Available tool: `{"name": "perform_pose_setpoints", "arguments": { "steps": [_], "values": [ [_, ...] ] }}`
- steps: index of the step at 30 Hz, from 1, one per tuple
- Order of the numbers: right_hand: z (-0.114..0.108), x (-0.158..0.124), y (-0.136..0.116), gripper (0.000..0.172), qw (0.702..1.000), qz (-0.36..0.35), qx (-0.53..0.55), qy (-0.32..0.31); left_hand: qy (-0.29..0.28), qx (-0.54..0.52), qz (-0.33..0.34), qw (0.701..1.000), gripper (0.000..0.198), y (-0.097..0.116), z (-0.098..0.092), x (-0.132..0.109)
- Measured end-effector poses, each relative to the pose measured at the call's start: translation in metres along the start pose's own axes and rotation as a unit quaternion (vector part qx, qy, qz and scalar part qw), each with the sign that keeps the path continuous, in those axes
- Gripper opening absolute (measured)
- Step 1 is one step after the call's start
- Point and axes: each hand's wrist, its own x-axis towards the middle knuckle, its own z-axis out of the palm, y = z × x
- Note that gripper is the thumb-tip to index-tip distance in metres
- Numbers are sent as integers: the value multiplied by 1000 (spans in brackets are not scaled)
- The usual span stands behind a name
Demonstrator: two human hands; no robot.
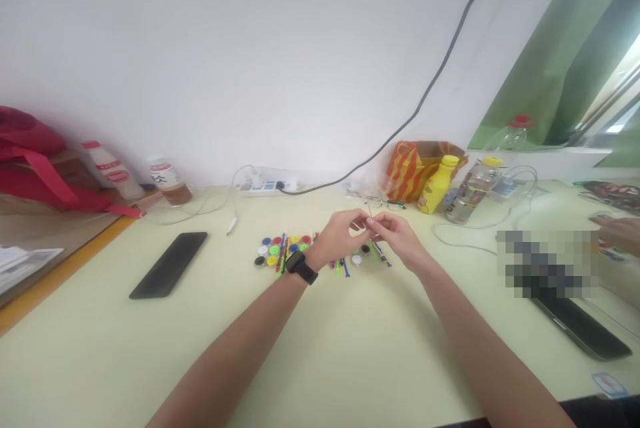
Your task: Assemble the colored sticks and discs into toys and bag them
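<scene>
My left hand, with a black watch on its wrist, is raised over the small parts at the middle of the table. Its fingertips meet those of my right hand. Between them is a thin reddish piece, too small to make out well. Both hands are closed in a pinch. Below and to the left lie several round caps, among them a yellow one and a black one. Thin coloured sticks, such as a blue one, lie under and beside my hands, which partly hide them.
A black phone lies left. Behind are a tea bottle, a power strip, a striped bag, a yellow bottle and a clear bottle. Another person's hand and a dark device are at the right.
</scene>
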Motion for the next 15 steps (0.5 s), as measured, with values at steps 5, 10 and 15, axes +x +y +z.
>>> {"name": "perform_pose_setpoints", "arguments": {
  "steps": [5,10,15],
  "values": [
    [-6,1,1,23,998,4,61,-28,-3,-43,5,999,16,0,-3,1],
    [-4,-2,-1,19,997,13,72,-38,-5,-68,13,998,19,1,-5,3],
    [0,-4,-7,22,997,0,60,-46,0,-13,4,1000,18,5,-11,5]
  ]
}}
